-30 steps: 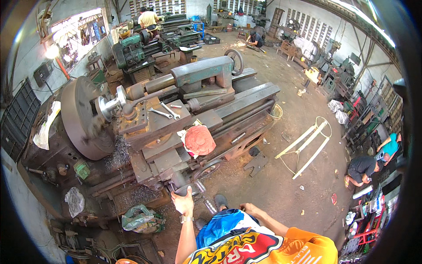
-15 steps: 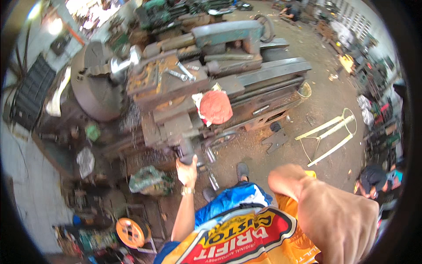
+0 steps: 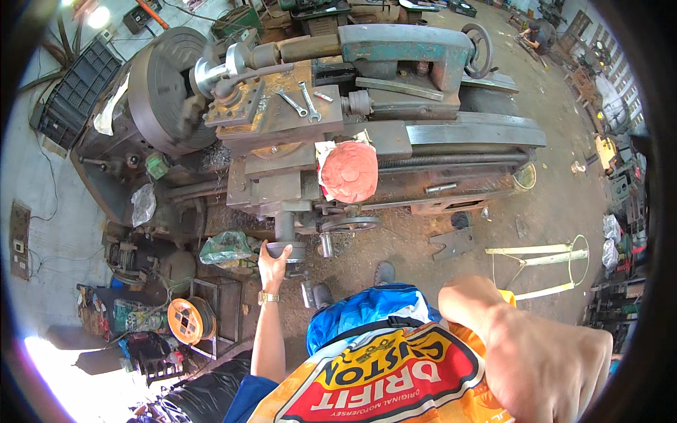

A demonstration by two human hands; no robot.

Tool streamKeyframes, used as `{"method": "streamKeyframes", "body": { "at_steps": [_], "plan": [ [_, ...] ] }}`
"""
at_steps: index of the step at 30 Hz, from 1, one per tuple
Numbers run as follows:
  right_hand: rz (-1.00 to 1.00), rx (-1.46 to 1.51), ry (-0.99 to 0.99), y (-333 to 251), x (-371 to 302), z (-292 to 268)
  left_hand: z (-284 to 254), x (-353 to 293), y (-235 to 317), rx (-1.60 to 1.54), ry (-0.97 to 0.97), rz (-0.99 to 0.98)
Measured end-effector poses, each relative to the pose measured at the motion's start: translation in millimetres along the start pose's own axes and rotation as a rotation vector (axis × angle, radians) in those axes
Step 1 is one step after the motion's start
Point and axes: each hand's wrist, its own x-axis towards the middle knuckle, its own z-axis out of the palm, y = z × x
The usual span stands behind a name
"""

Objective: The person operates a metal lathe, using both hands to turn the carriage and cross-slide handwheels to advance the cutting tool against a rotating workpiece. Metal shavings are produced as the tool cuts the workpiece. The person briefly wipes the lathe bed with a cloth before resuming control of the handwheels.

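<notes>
My left hand (image 3: 273,266) is wrapped around the dark round rim of a handwheel (image 3: 288,252) at the front of a metal lathe. A shiny round metal workpiece (image 3: 206,76) sits between the big grey chuck (image 3: 150,99), whose jaws look blurred, and the tailstock (image 3: 402,53). The tool post (image 3: 236,104) stands right beside the workpiece. Close to the camera at the lower right, my right hand (image 3: 553,345) is raised and curled closed, its back showing. Its fingertips are hidden, so I cannot see whether it holds anything.
Two wrenches (image 3: 300,106) lie on the carriage. A round red cloth pad (image 3: 349,171) rests in front of the bed. A second handwheel (image 3: 350,224) sits low on the apron. To the right, a pale frame (image 3: 539,257) lies on the floor; an orange reel (image 3: 189,321) stands lower left.
The view has turned and shifted, so the lathe appears more level. My left hand stays on the handwheel, its fingers higher around the rim. My right hand remains raised and closed.
</notes>
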Motion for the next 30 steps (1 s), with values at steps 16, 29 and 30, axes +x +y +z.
{"method": "streamKeyframes", "body": {
  "at_steps": [16, 29, 30],
  "plan": [
    [1.316, -1.581, 0.394, -37.4, -397.5, -241.2, -0.1, 2.5, -5.8, 0.045, -0.017, -0.057],
    [0.692, -1.789, 1.905, -327.6, -505.5, -150.6, 1.4, 0.8, -1.1, 0.074, 0.035, 0.002],
    [0.697, -1.881, 1.867, -316.9, -505.8, -139.5, 1.3, 0.5, -0.5, 0.042, 0.03, 0.0]
  ]
}}
